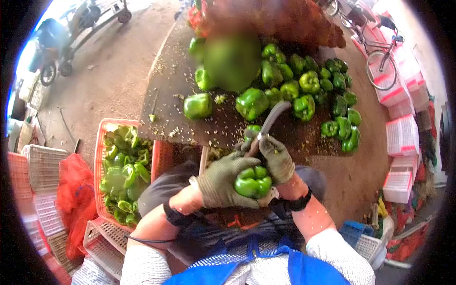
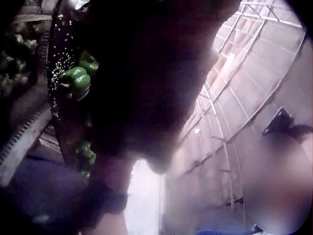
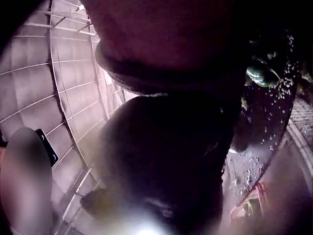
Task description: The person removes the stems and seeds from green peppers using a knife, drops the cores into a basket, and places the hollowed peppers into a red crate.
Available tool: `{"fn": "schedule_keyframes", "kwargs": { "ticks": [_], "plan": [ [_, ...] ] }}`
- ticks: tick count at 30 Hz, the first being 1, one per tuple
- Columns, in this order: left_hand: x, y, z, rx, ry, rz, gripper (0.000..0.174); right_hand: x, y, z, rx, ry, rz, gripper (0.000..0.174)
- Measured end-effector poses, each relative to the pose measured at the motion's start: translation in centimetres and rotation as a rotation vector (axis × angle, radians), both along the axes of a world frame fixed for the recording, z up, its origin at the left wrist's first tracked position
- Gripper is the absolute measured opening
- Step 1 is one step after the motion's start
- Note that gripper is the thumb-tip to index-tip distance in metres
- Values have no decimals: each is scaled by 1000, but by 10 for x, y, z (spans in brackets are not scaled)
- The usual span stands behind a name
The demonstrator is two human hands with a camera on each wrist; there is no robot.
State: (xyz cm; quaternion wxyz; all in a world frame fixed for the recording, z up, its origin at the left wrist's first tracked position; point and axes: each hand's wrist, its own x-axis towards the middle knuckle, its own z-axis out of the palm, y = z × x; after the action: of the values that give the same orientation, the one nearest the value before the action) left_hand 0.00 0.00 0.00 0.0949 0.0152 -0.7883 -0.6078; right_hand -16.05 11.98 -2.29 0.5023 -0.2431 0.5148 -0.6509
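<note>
In the head view my gloved left hand (image 1: 221, 180) grips a green bell pepper (image 1: 253, 182) over the lap, thumb side above it and fingers beneath. My gloved right hand (image 1: 278, 159) holds a knife (image 1: 274, 116) with a curved blade, which points up and away over the table edge. A bit of green pepper (image 1: 253, 128) shows beside the knife, partly hidden by gloved fingers. Both wrist views are mostly blocked by dark, close shapes. Past them, a bell pepper (image 2: 76, 81) shows in the left wrist view and another pepper (image 3: 261, 76) in the right.
Several whole bell peppers (image 1: 251, 103) lie on the dark, seed-strewn table (image 1: 166, 114), with a red mesh sack (image 1: 294, 23) behind. An orange crate (image 1: 100, 156) of cut peppers stands at left. White crates (image 1: 401, 135) line the right side, near a bicycle (image 1: 381, 69).
</note>
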Motion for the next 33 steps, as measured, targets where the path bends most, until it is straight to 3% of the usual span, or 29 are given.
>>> {"fn": "schedule_keyframes", "kwargs": {
  "ticks": [1,2,3,4,6,7,9,15,17,18,20,22,25,26,31,33],
  "plan": [
    [8,0,6,230,-123,7,79,-3,2,5,12,78,-17,43],
    [11,0,9,255,-79,110,81,-3,3,15,7,-47,-100,37],
    [22,-42,-15,167,-35,147,82,-4,-26,-14,-209,-291,-98,33],
    [16,-37,-22,366,-36,225,74,-19,-7,0,-163,-380,-94,44],
    [6,-27,-35,771,26,402,59,-20,18,41,-165,-274,-269,48],
    [5,-27,-33,955,111,396,63,-33,26,34,-324,-210,-273,50],
    [9,-24,-31,1326,306,348,69,-50,61,56,-297,-279,-224,52],
    [5,-38,-37,1276,205,408,78,-54,158,102,-244,-54,-475,58],
    [0,-27,-30,1236,194,476,78,-59,183,103,-307,-43,-418,59],
    [-1,-19,-28,1243,221,402,77,-58,193,107,-338,-38,-395,59],
    [2,-12,-33,1286,312,147,76,-50,196,106,-294,-31,-501,59],
    [1,-12,-32,1214,240,199,76,-38,190,107,-252,-29,-599,58],
    [2,-10,-36,1106,110,313,75,-48,195,101,-366,-113,-443,47],
    [3,-9,-38,1069,82,334,75,-43,198,106,-350,-115,-553,48],
    [11,-5,-46,1000,2,397,74,-52,278,180,-288,99,-514,53],
    [11,-3,-50,993,-10,416,74,-49,325,213,-289,283,-660,50]
  ]
}}
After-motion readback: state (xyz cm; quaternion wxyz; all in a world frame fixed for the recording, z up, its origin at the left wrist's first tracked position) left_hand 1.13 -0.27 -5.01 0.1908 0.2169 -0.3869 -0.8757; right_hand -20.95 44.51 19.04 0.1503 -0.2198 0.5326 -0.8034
